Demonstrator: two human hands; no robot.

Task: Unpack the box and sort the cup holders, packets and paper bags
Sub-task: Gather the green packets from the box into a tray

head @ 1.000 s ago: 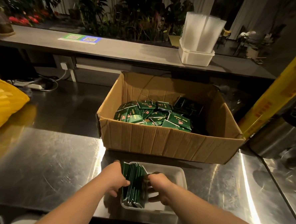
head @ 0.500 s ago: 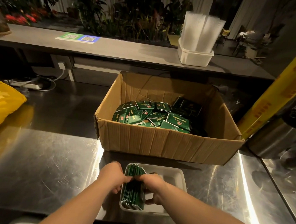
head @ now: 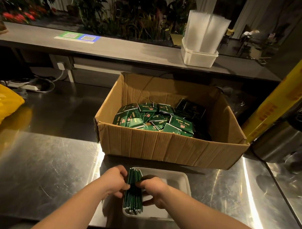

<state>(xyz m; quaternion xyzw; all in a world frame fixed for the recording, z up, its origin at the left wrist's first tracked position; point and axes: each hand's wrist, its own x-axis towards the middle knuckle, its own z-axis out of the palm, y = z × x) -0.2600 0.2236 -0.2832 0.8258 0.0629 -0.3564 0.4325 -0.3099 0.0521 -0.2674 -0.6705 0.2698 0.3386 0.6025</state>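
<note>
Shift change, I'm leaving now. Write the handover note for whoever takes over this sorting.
Left hand and right hand: both grip the upright stack of dark green foil packets, one from each side.
Stack stands in the left end of the shallow white plastic tray on the steel counter.
Done: that one stack trayed.
Left: loose green packets lie in the open brown cardboard box behind the tray; sort them.

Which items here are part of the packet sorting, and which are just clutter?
In the job: cardboard box, loose green packets inside it, white tray, packet stack standing on edge in it, held between left hand and right hand.
Lying about: yellow bag, white tub, QR sticker, yellow roll, power strip.
</note>
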